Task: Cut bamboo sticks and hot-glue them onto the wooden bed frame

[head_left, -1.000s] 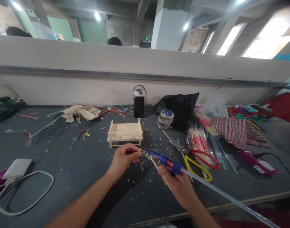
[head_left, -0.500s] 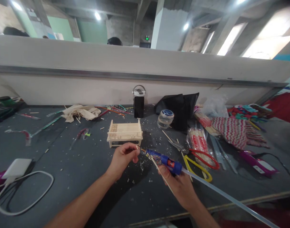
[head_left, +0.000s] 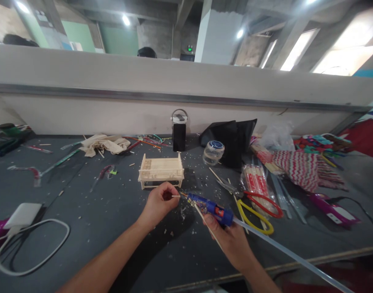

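Observation:
A short thin wooden stick [head_left: 175, 196] is pinched between the thumb and forefinger of my left hand [head_left: 160, 203], its tip pointing right. Facing it is the nozzle of a blue hot glue gun [head_left: 209, 206], which my right hand [head_left: 231, 240] grips along with a longer wooden stick [head_left: 213, 232]. A long clear glue stick [head_left: 284, 248] trails out of the gun's back end to the lower right. Just beyond my left hand stands a small bed-like frame [head_left: 161, 171] made of pale wooden sticks. Whether the nozzle touches the short stick is unclear.
Scissors with red and yellow handles [head_left: 255, 230] lie right of the gun, beside packaged sticks [head_left: 254, 181]. A clear jar [head_left: 213, 153], a black phone [head_left: 178, 137] and a black bag [head_left: 232, 140] are behind. At left are a cloth [head_left: 104, 145] and a white cable [head_left: 67, 240].
My left hand has turned a little, and the short stick in its fingers now lies about level, pointing at the nozzle. The glue gun has hardly moved.

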`<state>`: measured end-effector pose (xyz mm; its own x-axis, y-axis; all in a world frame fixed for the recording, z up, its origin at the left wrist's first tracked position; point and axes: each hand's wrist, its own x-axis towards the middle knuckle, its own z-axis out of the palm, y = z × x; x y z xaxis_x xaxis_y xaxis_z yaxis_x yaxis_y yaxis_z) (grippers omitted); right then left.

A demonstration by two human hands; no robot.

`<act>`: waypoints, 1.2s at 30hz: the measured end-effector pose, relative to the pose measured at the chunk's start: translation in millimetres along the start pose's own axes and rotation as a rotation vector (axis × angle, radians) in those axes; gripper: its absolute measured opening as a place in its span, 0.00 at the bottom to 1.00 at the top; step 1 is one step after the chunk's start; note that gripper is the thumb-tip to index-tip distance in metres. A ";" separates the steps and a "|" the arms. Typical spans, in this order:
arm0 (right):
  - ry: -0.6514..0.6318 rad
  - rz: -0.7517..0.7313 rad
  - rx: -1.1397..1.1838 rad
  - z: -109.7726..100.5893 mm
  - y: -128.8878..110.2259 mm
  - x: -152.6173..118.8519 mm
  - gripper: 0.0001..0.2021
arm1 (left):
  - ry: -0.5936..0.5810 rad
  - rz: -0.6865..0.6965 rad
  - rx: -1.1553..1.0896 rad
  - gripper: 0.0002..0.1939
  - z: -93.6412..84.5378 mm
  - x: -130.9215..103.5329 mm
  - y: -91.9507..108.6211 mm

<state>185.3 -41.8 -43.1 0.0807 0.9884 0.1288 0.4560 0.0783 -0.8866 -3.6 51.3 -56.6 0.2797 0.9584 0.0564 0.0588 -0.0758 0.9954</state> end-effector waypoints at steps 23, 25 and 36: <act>0.014 0.012 0.016 -1.6 -2.6 -2.4 0.17 | 0.000 0.315 0.275 0.04 -4.0 0.0 5.4; 0.017 0.013 0.014 -1.7 -2.5 -2.7 0.17 | 0.012 0.327 0.267 0.04 -4.8 0.3 5.8; 0.018 0.002 0.018 -1.8 -2.6 -2.1 0.18 | 0.014 0.098 0.032 0.07 -3.0 -1.3 2.4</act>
<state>185.5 -44.4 -40.3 0.0978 0.9860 0.1348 0.4394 0.0787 -0.8948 -6.7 50.6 -54.1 0.2727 0.9497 0.1544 0.0628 -0.1777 0.9821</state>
